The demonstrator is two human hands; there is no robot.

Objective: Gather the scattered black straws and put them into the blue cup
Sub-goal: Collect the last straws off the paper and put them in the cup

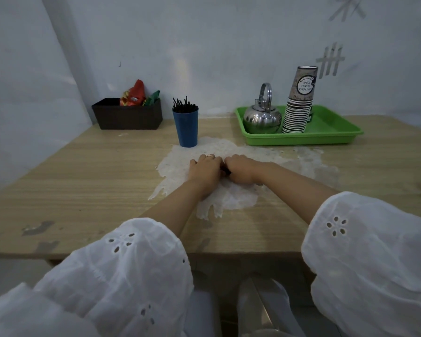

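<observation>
Left hand, right hand — black straws gripped between | blue cup beyond

Blue cup upright, black straws inside

I see the cup mid-table with straws in it, and the box to its left at the wall. The tray sits right, holding the kettle with the cup stack to its right. Left hand and right hand meet on the table just before the cup.
</observation>
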